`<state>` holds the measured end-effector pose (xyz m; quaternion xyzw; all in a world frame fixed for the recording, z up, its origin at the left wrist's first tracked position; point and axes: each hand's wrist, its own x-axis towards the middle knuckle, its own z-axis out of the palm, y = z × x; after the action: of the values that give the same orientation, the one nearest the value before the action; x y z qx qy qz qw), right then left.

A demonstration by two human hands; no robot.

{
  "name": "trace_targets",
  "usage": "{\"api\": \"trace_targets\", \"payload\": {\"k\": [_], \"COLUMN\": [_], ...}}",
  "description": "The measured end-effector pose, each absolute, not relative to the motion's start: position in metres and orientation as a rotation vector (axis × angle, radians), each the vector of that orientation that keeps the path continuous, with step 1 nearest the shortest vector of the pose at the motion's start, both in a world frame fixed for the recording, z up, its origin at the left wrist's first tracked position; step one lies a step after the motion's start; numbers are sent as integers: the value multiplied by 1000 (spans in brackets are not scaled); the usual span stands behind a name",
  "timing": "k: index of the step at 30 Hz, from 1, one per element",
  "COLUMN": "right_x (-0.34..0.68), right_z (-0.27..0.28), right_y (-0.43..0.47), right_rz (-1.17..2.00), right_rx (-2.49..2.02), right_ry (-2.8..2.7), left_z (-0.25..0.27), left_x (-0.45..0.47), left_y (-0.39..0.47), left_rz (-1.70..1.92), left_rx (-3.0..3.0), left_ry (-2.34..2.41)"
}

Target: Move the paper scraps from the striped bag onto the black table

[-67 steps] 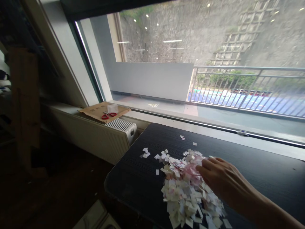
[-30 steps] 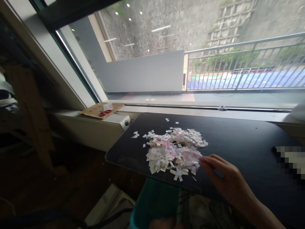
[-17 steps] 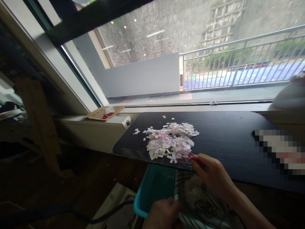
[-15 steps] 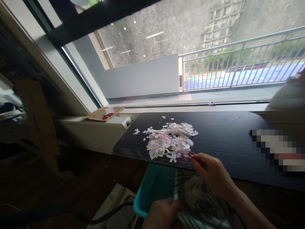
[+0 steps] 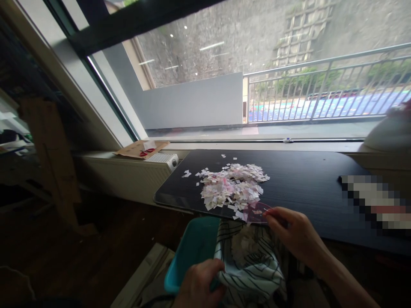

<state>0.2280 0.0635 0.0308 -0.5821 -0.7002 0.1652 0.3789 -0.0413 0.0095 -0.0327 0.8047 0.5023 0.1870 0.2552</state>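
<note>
My left hand [image 5: 201,278] is closed on the rim of a white cloth bag with dark stripes [image 5: 250,273]. The bag hangs open under the table's front edge, with pale paper scraps [image 5: 245,244] inside. Between the thumb and fingers of my right hand [image 5: 292,226] is a thin, see-through pink sheet with a rounded edge [image 5: 252,212]. That sheet lies at the table's front edge, against the near side of a heap of small cut paper pieces [image 5: 233,186]. Some pieces show through or lie on the sheet.
The heap stands on a black table [image 5: 305,184]. A teal plastic tub [image 5: 189,244] sits below, left of the bag. By the window, brown paper with red-handled scissors [image 5: 147,150] rests beside a radiator [image 5: 128,175]. A blurred-out object [image 5: 375,201] lies at the table's right.
My left hand has drawn the bag's rim leftward, and the bag shows wider and brighter below the table edge. The pink sheet has shifted slightly right with my right hand.
</note>
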Motion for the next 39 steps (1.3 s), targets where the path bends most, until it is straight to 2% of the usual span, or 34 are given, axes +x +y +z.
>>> {"api": "trace_targets", "payload": {"k": [8,24,39], "right_x": [226,217,222], "right_z": [20,16,15], "right_y": [61,56,57], "right_rz": [345,455,302], "right_rx": [-1504,-1491,-1561], "right_ry": [-1629,-1578,-1577], "left_z": [-30,-28,-29], "left_x": [-40,-35,-35], "left_y": [1,1,1], "left_rz": [495,572,528], "left_rx": [2162,2169,2197], "left_ry": [1405,1389,1398]}}
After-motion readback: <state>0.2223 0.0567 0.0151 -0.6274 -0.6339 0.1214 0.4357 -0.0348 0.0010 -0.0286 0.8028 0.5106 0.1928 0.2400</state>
